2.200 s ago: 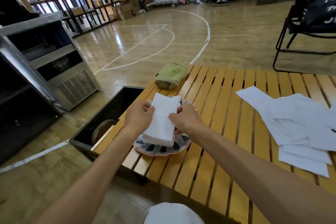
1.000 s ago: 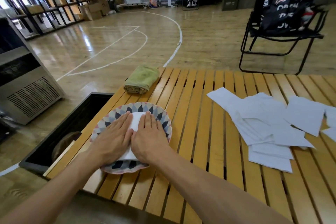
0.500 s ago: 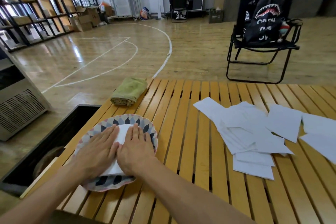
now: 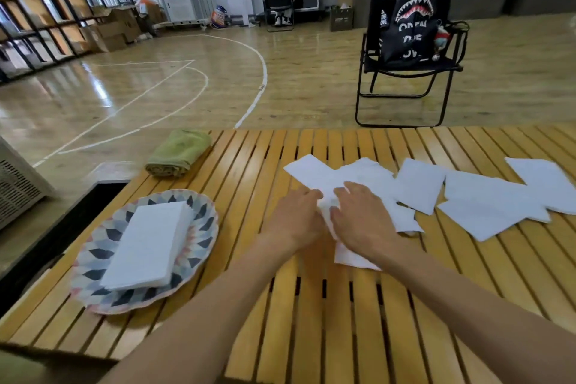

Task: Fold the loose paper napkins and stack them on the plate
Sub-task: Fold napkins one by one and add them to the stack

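A stack of folded white napkins lies on the patterned plate at the table's left. Several loose white napkins are spread across the slatted wooden table to the right. My left hand and my right hand rest side by side on the leftmost loose napkin, fingers pointing forward. The left hand's fingers touch a bunched bit of paper between the hands; whether either hand pinches it is unclear. The napkin's near edge shows below my right wrist.
A rolled green towel lies at the table's far left corner. A dark open bin sits beside the table's left edge. Beyond the table stands a black folding chair with a bag on it.
Both hands left the stack on the plate and moved right onto the loose napkins. The view has swung right, so the plate now sits at the left.
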Demonstrator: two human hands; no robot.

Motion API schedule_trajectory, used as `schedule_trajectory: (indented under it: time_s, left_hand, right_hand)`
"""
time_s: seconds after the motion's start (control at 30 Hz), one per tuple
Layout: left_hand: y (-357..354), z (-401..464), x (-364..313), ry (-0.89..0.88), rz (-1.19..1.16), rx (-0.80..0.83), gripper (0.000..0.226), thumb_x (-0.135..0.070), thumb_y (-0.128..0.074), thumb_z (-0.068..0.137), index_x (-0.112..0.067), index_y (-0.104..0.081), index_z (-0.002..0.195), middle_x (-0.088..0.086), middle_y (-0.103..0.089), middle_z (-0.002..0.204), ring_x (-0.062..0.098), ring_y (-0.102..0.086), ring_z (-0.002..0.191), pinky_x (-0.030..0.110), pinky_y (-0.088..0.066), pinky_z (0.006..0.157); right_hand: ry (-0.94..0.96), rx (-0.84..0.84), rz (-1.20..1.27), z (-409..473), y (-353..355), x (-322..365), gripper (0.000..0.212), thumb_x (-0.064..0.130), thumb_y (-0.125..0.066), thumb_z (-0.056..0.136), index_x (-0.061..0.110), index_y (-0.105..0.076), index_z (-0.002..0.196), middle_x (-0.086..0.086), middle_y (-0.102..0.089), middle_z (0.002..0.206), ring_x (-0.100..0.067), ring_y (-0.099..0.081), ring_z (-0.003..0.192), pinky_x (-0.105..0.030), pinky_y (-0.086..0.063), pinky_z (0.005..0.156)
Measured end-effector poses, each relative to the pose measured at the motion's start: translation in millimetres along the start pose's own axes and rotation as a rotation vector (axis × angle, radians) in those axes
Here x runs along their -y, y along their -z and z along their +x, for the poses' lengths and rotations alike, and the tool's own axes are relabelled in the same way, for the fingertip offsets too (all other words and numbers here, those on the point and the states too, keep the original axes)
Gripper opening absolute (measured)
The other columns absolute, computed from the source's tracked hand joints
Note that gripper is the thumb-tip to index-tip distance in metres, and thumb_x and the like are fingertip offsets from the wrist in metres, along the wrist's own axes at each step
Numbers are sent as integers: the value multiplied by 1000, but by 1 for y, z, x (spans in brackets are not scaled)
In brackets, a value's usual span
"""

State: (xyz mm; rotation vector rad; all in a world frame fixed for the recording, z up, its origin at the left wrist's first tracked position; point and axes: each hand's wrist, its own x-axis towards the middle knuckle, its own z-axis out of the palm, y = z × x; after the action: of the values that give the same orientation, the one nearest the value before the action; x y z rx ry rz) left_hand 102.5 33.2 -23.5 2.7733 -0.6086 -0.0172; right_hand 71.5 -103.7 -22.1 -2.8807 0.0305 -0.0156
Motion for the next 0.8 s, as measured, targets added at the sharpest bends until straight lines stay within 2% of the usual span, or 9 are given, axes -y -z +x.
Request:
schedule_trajectory:
  time_s: [0.1,0.23,0.37,0.53,0.63,0.7,0.8]
  left_hand:
    - [-24,25,-34,-9,5,-2,38,-17,-46,98,-16,-51,135,7,-53,132,28,-50,118,38,-41,95]
    - [-41,42,-57,-3,85,-29,36,-18,-45,96,-16,-51,132,6,-51,131,27,-45,116,37,-35,92]
    - [-46,45,-59,25,83,-23,34,-22,-46,97,-16,-51,130,5,-50,131,27,-43,116,37,-35,95]
    - [-44,35,-58,9,14,-20,39,-20,-46,97,-16,-49,136,4,-48,141,26,-42,125,36,-31,102]
    - [-40,22,-57,14,-39,-49,44,-14,-47,95,-17,-48,139,3,-41,148,25,-36,134,34,-24,109]
    - [-36,10,-55,20,-64,-47,48,-10,-45,94,-18,-45,142,3,-36,152,24,-32,138,33,-21,113]
    - [-30,-10,-52,37,-121,-56,53,-8,-45,94,-20,-41,145,2,-31,157,23,-28,142,32,-18,116]
  right_hand:
    - [-165,-32,12,0,8,-49,37,30,-45,101,12,-50,132,-12,-49,135,-30,-45,122,-42,-40,97]
    - [-250,0,84,4,6,-75,44,45,-53,95,10,-49,123,-14,-51,124,-32,-48,115,-44,-46,89]
    - [-269,-14,72,8,-1,-74,60,57,-51,91,10,-46,128,-13,-50,126,-34,-46,117,-44,-45,90]
    - [-279,-51,47,11,-2,-65,53,51,-50,92,12,-44,127,-15,-52,126,-35,-47,116,-45,-41,89]
    - [-285,-21,13,9,-2,-57,63,58,-49,91,13,-41,134,-15,-50,133,-37,-45,122,-47,-40,95]
    - [-293,-25,4,7,-2,-54,55,51,-51,93,12,-42,132,-15,-50,132,-36,-45,122,-46,-40,96]
    - [-301,-78,42,4,0,-51,30,33,-47,97,12,-46,118,-14,-54,121,-34,-49,114,-45,-40,94]
